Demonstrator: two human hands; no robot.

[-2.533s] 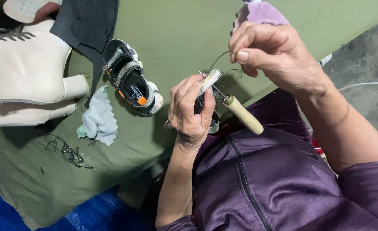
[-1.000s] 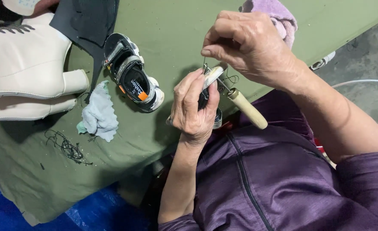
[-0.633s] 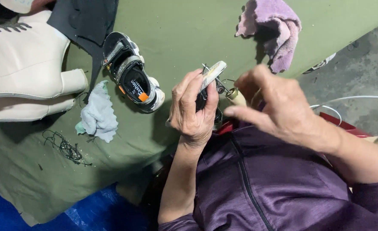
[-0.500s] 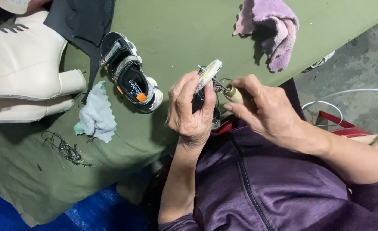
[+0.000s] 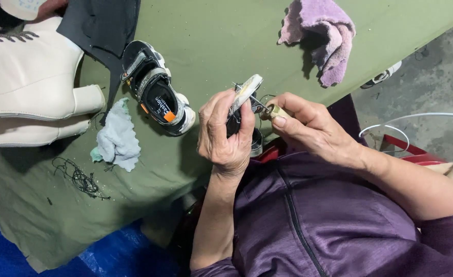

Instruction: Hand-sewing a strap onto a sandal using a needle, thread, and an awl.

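My left hand [image 5: 225,134] grips a small sandal [image 5: 247,95], sole edge turned up, just above my lap. My right hand [image 5: 308,128] holds a wooden-handled stitching awl [image 5: 270,111], its metal tip pushed against the sandal's sole edge. A thin dark thread runs by the awl tip. The matching small sandal [image 5: 157,97], black and grey with an orange tab, lies on the green cloth-covered table [image 5: 211,41] to the left of my left hand.
A cream heeled boot [image 5: 32,87] lies at the left with black fabric [image 5: 103,23] behind it. A pale blue rag [image 5: 118,141] and a tangle of black thread [image 5: 80,178] sit near the table edge. A purple rag [image 5: 321,36] lies at the back right.
My right hand came down from pulling thread high above the sandal and took the awl by its handle, bringing the tip to the sole. The left hand kept its hold.
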